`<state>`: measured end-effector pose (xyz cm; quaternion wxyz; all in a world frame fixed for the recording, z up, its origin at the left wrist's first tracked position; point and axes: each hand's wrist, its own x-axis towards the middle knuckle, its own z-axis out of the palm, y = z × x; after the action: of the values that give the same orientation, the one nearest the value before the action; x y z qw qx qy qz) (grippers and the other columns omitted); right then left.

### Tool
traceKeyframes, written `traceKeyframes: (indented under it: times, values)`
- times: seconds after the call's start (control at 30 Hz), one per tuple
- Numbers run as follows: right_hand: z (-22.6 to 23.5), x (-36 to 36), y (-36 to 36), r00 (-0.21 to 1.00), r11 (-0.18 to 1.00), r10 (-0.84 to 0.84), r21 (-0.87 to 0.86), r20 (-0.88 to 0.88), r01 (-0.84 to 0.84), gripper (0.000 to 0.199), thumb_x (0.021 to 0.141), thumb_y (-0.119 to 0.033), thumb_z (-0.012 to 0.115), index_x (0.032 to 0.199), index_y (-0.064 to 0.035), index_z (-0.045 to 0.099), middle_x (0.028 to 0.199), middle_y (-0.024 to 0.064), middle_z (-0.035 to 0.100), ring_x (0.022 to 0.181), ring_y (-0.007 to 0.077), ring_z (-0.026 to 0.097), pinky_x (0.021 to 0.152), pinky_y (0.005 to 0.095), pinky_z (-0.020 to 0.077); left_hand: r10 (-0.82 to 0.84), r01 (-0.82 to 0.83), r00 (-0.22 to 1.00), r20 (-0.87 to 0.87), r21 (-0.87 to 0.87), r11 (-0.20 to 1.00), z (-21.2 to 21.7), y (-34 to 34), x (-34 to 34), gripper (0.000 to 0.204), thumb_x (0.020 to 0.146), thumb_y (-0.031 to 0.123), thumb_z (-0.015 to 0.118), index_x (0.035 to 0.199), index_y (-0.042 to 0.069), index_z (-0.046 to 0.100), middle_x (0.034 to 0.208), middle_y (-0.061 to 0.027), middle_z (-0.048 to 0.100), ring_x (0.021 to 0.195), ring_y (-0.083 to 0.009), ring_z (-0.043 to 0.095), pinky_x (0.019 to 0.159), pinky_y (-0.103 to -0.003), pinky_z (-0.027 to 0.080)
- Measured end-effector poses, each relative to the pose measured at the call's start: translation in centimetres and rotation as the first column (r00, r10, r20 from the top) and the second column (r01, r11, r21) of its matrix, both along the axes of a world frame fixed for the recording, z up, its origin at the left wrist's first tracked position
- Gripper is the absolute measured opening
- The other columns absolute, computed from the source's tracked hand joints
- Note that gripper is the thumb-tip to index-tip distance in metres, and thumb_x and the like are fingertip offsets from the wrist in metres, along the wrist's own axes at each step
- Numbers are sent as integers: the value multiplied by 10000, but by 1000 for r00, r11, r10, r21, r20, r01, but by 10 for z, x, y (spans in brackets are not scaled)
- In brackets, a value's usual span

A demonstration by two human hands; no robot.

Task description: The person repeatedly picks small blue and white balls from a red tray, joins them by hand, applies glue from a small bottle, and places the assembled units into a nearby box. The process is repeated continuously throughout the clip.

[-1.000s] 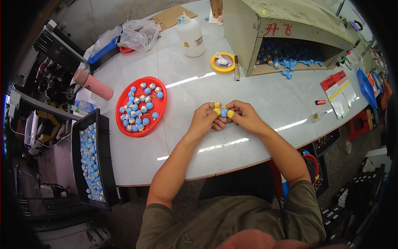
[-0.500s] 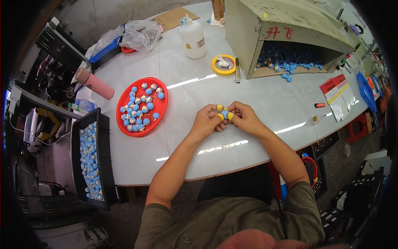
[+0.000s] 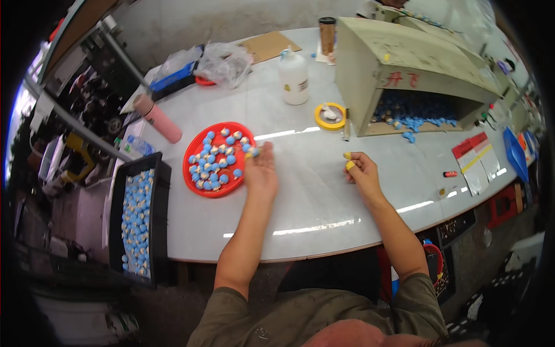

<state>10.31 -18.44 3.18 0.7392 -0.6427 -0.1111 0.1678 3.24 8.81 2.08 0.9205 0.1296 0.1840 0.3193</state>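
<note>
My left hand (image 3: 261,170) is at the right rim of a round red tray (image 3: 191,184), palm partly up. A small blue and cream ball (image 3: 255,152) is pinched by its thumb and fingers. Inside the tray lie several similar balls (image 3: 223,163), blue with cream patches. Over the middle right of the table, my right hand (image 3: 365,175) is loosely curled, thumb and forefinger slightly apart, with nothing visible between them. Yellow tape wraps fingertips on both hands.
A black bin (image 3: 159,214) of similar balls stands left. Behind the tray are a pink bottle (image 3: 159,120) and a white squeeze bottle (image 3: 293,78). A yellow tape roll (image 3: 329,116) lies near a grey box (image 3: 361,75) holding blue pieces (image 3: 414,120). Printed cards (image 3: 471,156) lie right.
My hands were together over the table around a blue ball. They have parted: the left has carried the ball leftward to the tray, and the right has moved right. The view has shifted.
</note>
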Motion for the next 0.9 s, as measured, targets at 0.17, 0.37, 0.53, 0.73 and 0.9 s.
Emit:
traceKeyframes:
  times: [0.17, 0.37, 0.53, 0.73, 0.9]
  values:
    - [2, 6, -8, 990, 987, -138, 84, -29, 140, 209, 934, -76, 604, 1133, -13, 612, 832, 28, 626, 655, 70, 541, 578, 222, 426, -49, 46, 998, -43, -67, 997, 32, -7, -6, 555, 1069, 374, 335, 1371, -88, 390, 1356, -231, 542, 1261, -311, 570, 1049, -359, 524]
    - [12, 59, -42, 895, 893, -368, -174, 253, 416, 253, 905, -102, 640, 1146, -33, 599, 956, 50, 630, 755, 124, 588, 626, 268, 474, -268, 300, 943, -196, 155, 941, 12, -48, -6, 438, 1047, 360, 428, 1223, -27, 534, 1175, -187, 655, 1043, -254, 667, 892, -317, 571]
    - [12, 134, -81, 512, 308, -203, -443, 834, 842, 335, 810, -154, 714, 1112, -48, 613, 1035, 146, 653, 993, 352, 638, 813, 482, 532, -395, 465, 871, -292, 236, 853, 14, -68, -10, 396, 1039, 330, 446, 1232, -1, 545, 1098, -155, 662, 976, -244, 679, 846, -320, 570]
    - [6, 159, -91, 634, 205, -110, -607, 765, 768, 377, 805, -207, 741, 1123, -40, 625, 1080, 170, 668, 1011, 353, 644, 821, 478, 535, -457, 555, 824, -335, 313, 771, 4, -73, -10, 364, 1039, 302, 459, 1227, 7, 561, 1045, -139, 656, 932, -225, 678, 823, -310, 573]
    - [10, 106, -70, 811, 685, -145, -535, 566, 495, 450, 810, -137, 745, 1216, -5, 604, 1053, 160, 683, 888, 258, 660, 742, 371, 527, -544, 733, 680, -493, 435, 523, 18, -83, -17, 330, 1027, 221, 543, 1272, -1, 547, 1105, -154, 647, 970, -199, 675, 853, -304, 571]
